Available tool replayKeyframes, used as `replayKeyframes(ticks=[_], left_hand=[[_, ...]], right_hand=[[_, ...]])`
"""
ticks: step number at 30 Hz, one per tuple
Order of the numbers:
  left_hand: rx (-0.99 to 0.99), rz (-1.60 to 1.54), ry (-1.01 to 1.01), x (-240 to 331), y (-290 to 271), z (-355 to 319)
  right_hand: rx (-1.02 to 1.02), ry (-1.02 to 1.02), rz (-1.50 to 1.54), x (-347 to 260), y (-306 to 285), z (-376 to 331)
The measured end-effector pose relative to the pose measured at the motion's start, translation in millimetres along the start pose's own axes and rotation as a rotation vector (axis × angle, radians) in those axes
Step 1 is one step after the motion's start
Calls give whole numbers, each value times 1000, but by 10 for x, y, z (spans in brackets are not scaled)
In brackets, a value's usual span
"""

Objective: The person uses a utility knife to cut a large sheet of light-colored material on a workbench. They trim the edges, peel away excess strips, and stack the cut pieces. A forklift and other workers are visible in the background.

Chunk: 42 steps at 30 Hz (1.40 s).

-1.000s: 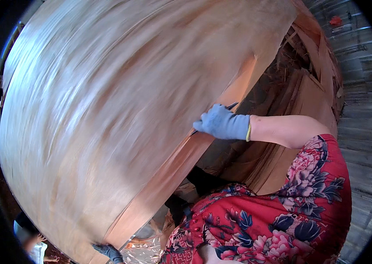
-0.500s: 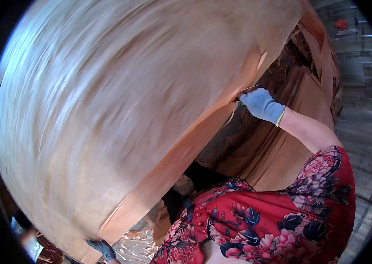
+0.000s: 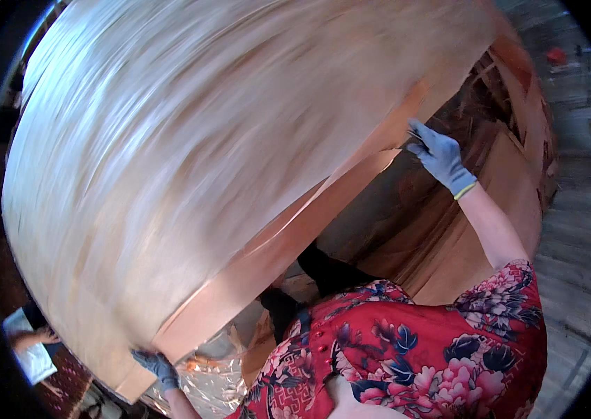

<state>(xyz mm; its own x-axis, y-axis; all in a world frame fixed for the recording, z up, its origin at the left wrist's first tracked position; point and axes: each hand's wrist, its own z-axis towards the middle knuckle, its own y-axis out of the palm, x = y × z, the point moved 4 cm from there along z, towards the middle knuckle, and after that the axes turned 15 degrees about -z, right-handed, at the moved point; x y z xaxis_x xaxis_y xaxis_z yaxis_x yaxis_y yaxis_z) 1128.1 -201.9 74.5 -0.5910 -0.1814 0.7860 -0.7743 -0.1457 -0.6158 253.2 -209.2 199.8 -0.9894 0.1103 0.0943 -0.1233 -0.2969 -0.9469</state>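
Note:
A very wide, pale wood veneer sheet [image 3: 239,140], streaked by motion blur, spreads across the view in front of me. Along its near side runs a tan veneer layer [image 3: 278,248] with a ragged, torn edge. My right hand [image 3: 442,157], in a grey-blue glove with a yellow cuff, is beside that edge at the upper right. Its fingers are apart, and nothing I can make out is between them. At the lower left my left hand [image 3: 158,368], in a dark grey glove, rests its stretched fingers on the sheet's near corner.
Stacked brown veneer sheets [image 3: 442,251] lie to the right, with broken scraps [image 3: 487,87] behind them. Shiny crumpled sheeting [image 3: 215,384] is below the near edge. Another person's hand [image 3: 26,340] and white cloth or paper show far left. A grey floor [image 3: 581,279] lies right.
My right hand has come away from the veneer's edge, and its fingers have opened. The thin strip by it no longer shows. My left hand stays at the corner; the view has shifted slightly.

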Motion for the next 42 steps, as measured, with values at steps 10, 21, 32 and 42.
replayKeyframes(ticks=[10, 21, 32, 42], left_hand=[[23, 723, 192, 303, 262, -110], [151, 715, 243, 410, 330, -228], [192, 732, 403, 490, 376, -252], [77, 700, 93, 581, 248, -264]], right_hand=[[-20, -247, 156, -773, 348, 320], [237, 752, 91, 587, -475, -143], [282, 1681, 197, 1412, -1017, -1126], [-658, 1179, 749, -1057, 256, -2017]])
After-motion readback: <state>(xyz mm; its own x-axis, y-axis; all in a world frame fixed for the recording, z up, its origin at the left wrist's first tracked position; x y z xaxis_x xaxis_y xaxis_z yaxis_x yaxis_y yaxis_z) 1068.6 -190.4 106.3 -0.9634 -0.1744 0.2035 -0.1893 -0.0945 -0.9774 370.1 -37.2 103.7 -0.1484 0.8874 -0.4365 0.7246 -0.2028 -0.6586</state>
